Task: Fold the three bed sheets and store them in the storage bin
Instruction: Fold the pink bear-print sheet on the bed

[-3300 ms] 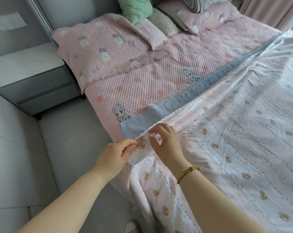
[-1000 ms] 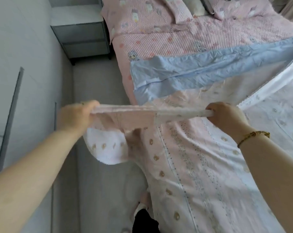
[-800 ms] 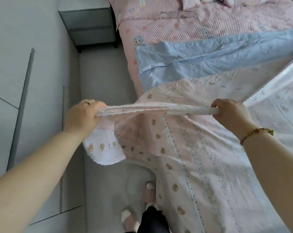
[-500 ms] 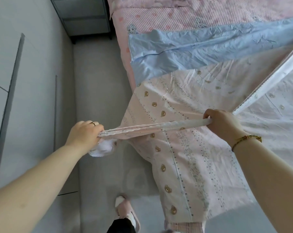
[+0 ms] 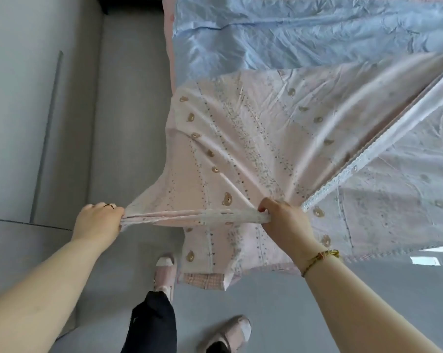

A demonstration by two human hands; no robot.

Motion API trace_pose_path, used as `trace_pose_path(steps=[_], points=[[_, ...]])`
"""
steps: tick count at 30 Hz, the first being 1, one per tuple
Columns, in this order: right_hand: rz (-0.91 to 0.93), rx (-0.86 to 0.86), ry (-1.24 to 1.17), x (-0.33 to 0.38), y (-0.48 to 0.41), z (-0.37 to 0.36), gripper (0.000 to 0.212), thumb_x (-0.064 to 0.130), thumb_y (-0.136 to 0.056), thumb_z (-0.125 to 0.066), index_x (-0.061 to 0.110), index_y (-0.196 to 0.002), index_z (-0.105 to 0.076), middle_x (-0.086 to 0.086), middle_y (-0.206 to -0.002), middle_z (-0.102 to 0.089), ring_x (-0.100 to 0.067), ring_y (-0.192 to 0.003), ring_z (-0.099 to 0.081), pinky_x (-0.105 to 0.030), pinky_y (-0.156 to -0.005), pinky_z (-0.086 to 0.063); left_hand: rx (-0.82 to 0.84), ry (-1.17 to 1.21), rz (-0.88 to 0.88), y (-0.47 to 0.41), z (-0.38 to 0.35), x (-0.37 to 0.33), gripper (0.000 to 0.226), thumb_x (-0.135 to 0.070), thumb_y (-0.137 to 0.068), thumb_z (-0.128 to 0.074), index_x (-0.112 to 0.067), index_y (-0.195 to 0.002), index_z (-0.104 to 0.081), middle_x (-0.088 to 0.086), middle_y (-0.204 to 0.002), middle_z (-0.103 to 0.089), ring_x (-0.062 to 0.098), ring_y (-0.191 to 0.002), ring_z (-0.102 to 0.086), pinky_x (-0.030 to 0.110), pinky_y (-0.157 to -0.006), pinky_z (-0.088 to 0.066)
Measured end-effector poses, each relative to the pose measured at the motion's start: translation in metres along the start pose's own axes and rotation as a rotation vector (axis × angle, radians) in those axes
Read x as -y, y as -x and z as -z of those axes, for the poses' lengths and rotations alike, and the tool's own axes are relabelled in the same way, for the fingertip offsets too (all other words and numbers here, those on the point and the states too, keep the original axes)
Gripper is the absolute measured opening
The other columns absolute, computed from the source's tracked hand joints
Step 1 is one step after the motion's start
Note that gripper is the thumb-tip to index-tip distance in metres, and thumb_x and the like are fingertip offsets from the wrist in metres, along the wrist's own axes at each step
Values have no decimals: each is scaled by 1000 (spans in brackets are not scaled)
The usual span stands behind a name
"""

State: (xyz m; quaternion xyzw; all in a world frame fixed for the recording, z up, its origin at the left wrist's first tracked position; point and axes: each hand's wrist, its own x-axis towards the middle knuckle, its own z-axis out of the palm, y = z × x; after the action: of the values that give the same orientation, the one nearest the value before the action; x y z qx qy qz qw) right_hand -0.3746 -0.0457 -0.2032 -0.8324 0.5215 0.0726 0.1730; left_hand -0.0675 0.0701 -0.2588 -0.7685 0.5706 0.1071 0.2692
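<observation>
1. The left hand (image 5: 98,221) and the right hand (image 5: 285,225) each grip the pink sheet (image 5: 253,138), its edge stretched taut between them.
2. The blue sheet (image 5: 304,39) lies spread on the bed beyond it.
3. Slippers (image 5: 165,272) stand on the grey floor (image 5: 128,123) below.

blue sheet (image 5: 304,34) on bed (image 5: 168,42)
</observation>
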Motion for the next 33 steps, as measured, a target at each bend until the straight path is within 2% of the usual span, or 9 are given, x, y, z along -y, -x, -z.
trace_pose_path(steps=[5, 9, 13, 16, 20, 21, 24, 28, 33], points=[[33, 36, -65, -18, 3, -42, 17, 11, -92, -40, 17, -98, -55, 0, -93, -61, -13, -74, -40, -10, -48, -15, 99, -84, -67, 18, -25, -50, 30, -18, -91, -44, -22, -119, -55, -4, -122, -58, 17, -117, -50, 27, -92, -36], [66, -4, -107, -28, 0, -60, 14, 9, -89, -45, 20, -83, -39, 9, -62, -37, -17, -69, -40, -11, -49, -16, -57, 53, -91, 14, -23, -76, 23, -12, -68, -75, -11, -90, -68, 5, -88, -69, 25, -87, -65, 33, -76, -46], [168, -134, -80, -26, 2, -58, 51, 8, -52, -80, 23, -63, -33, 10, -45, -24, -9, -42, -25, -6, -47, -1, -204, 156, -221, 12, -16, -92, 46, 1, -16, -88, -10, -54, -64, 4, -46, -58, 25, -43, -58, 29, -44, -45], [156, -369, -238, -25, 8, -48, 26, 18, -62, -70, 15, -54, -46, 7, -39, -38, -8, -41, -22, -4, -49, -4, -171, 161, -156, 8, -16, -88, 24, 1, -44, -82, -10, -58, -66, 8, -54, -63, 28, -54, -63, 33, -53, -47], [214, -547, -295, -21, 26, -44, 16, 23, -68, -53, 13, -54, -52, 6, -45, -47, -12, -39, -40, -14, -44, -23, -287, 196, -64, 25, -30, -53, 11, -7, -56, -53, -8, -49, -61, 11, -42, -56, 29, -40, -58, 33, -44, -47], [220, -523, -253, -23, 32, -56, 12, 18, -63, -58, 14, -53, -52, 7, -46, -48, -13, -40, -44, -17, -45, -27, -282, 171, -53, 31, -39, -46, 5, -3, -54, -61, -7, -50, -61, 11, -43, -57, 30, -41, -58, 32, -46, -46], [192, -281, -106, -26, 47, -100, 29, 15, -41, -80, 19, -53, -54, 9, -49, -50, -14, -43, -50, -20, -55, -28, -80, 149, 16, 47, -55, -35, 38, 11, -30, -83, -6, -56, -61, 12, -51, -61, 31, -49, -60, 26, -53, -34], [186, -71, 1, -28, 42, -124, 39, 33, -27, -88, 30, -56, -61, 16, -55, -55, -7, -50, -55, -13, -59, -42, 56, 28, 41, 48, -57, -42, 20, -19, -89, -49, -25, -106, -57, -9, -113, -62, 14, -109, -51, 26, -70, -20], [180, -21, -8, -36, 39, -113, 21, 38, -44, -70, 37, -65, -68, 22, -67, -61, -1, -66, -59, -14, -65, -50, 189, -48, -14, 31, -38, -72, 35, -16, -94, -34, -27, -124, -48, -10, -131, -51, 12, -124, -42, 24, -95, -30]])
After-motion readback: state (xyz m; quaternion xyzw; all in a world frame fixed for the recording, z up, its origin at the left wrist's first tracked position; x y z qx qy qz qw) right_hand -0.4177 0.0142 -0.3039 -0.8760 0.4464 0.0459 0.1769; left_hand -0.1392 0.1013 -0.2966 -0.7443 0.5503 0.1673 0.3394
